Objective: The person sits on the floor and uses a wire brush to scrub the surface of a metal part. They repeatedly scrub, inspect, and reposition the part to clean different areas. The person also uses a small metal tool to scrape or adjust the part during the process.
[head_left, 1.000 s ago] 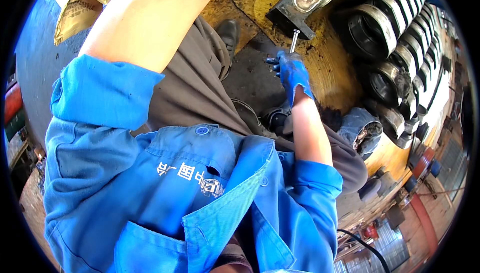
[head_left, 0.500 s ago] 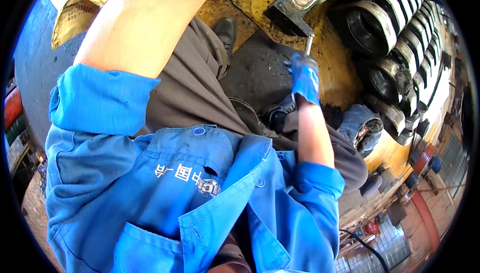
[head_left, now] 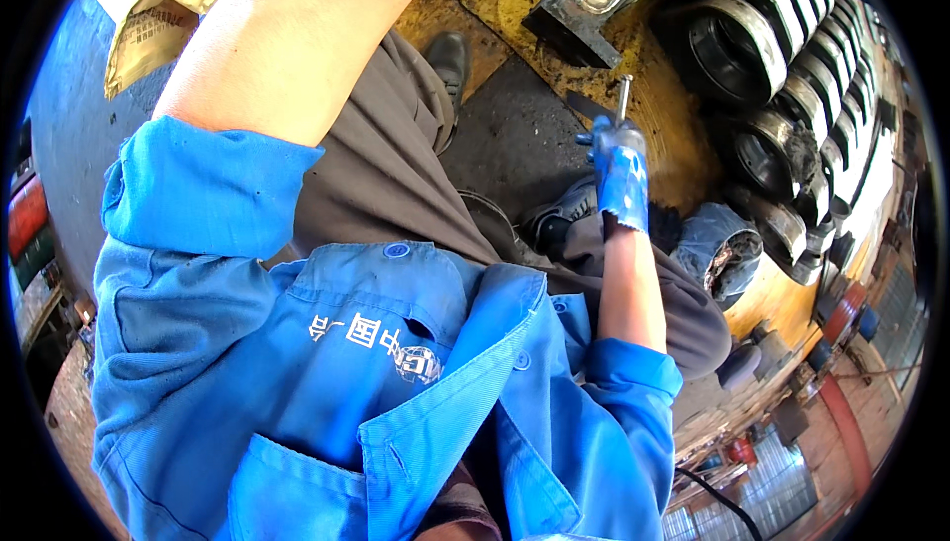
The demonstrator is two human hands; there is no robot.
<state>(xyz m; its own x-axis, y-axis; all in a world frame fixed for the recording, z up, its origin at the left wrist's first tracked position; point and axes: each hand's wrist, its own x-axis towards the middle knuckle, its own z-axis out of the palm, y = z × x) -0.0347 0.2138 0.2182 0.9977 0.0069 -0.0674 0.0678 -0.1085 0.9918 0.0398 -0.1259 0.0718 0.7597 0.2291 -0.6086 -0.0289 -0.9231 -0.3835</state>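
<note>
In a blue glove, my right hand [head_left: 621, 170] is closed round a tool with a slim metal rod [head_left: 623, 98] pointing up from the fist. A dark flat blade-like piece [head_left: 588, 105] shows beside the rod; I cannot tell whether it belongs to the same tool. Just beyond the rod's tip, apart from it, lies a dark metal block [head_left: 584, 31] with a pale, worn oval face. My bare left forearm [head_left: 287, 41] reaches up past the top edge, so my left hand is out of sight.
Rows of black ring-shaped parts [head_left: 737, 46] with pale rims stand at the right. A denim bundle [head_left: 720, 249] holding dark scraps lies beside my right forearm. A dark mat [head_left: 515, 130] covers the floor between my legs. A yellowish sack [head_left: 148, 41] sits at upper left.
My right hand has drawn back toward me and slightly right, taking the rod away from the metal block's corner. My left arm has barely shifted.
</note>
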